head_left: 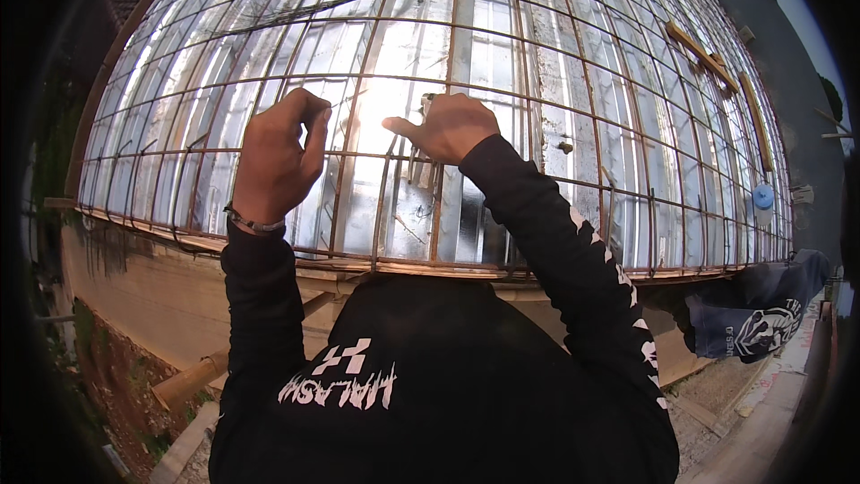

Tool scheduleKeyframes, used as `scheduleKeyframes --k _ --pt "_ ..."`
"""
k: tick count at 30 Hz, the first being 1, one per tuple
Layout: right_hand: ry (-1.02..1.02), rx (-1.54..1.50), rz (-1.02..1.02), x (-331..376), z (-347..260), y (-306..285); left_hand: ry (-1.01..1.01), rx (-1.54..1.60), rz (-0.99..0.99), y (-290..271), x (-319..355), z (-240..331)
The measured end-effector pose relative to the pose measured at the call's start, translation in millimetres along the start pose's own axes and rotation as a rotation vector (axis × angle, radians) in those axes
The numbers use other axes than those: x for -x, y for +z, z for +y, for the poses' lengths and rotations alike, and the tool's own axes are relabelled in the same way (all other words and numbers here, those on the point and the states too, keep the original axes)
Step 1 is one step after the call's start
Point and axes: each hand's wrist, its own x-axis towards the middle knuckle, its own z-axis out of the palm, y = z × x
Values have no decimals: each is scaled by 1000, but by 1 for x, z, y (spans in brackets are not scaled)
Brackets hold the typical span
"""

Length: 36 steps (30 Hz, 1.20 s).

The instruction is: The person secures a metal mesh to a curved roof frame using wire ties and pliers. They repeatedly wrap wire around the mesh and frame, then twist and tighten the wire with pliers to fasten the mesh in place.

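Observation:
A grid of rusty steel reinforcing bars (537, 100) spreads in front of me over shiny corrugated metal sheets (385, 49). My left hand (279, 157) is raised over the near part of the grid, its fingers curled and the thumb close to the index finger. Whatever it may pinch is too small to make out. To its right, my right hand (452, 128) is closed around a metal hand tool that looks like pincers (428, 102). The tool's head peeks out above the fist, and thin metal parts show below it. Both hands are apart from each other.
Loose dark tie wires (322, 11) lie across the far left of the grid. Two wooden strips (703, 56) and a round blue object (763, 196) are at the right. Dark printed cloth (757, 315) hangs at the lower right. A bamboo pole (190, 381) juts out below left.

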Motion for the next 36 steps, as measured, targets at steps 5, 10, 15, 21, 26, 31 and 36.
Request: scheduleKeyframes --k 5,10,15,21,26,31,36 --pt "-57 146 -269 -28 -10 -18 52 79 51 1 7 1" --pt "8 -13 -398 -41 -6 -20 121 39 91 0 3 -2" --pt "-143 229 -246 -44 -4 -5 202 41 133 6 -11 1" --pt "21 -157 -317 -16 22 -35 235 64 118 3 -20 2" --pt "-16 -1276 67 68 74 -17 278 -16 139 -7 -29 5" --pt "111 -1983 -182 141 93 36 420 40 59 11 -51 26" --pt "102 -2024 -174 198 80 66 455 63 -53 26 -58 52"
